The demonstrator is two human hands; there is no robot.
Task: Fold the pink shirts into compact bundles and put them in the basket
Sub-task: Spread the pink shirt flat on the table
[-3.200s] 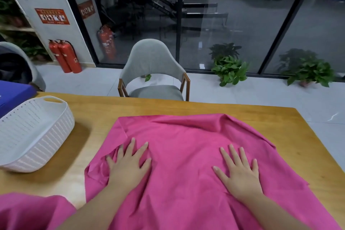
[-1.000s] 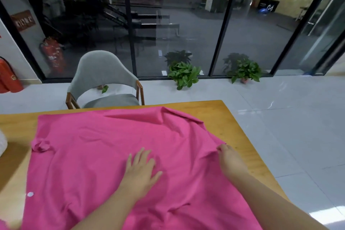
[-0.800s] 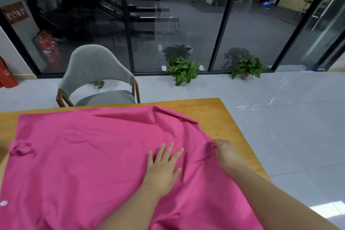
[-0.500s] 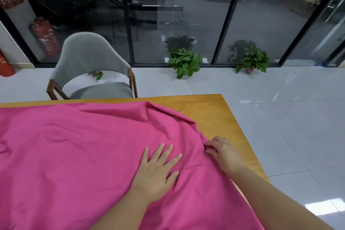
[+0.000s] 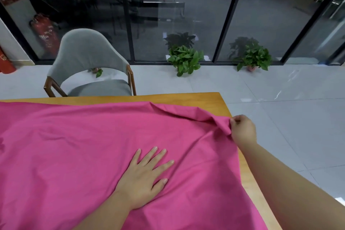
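While the pink shirt (image 5: pixel 89 147) is lying spread out wide across the wooden table (image 5: pixel 212 99), it is running off the left side of the picture, so its long way is going from left to right. Near the middle, the left hand (image 5: pixel 143 175) is lying flat on the cloth with its fingers straight and spread, pressing it down. Farther right, the right hand (image 5: pixel 242 129) is pinching the shirt's right edge with curled fingers, lifting it a little by the table's side. That edge is right at the right hand's fingertips, so I think this hand is the one to fold it over to the left, toward the flat hand. No basket is showing.
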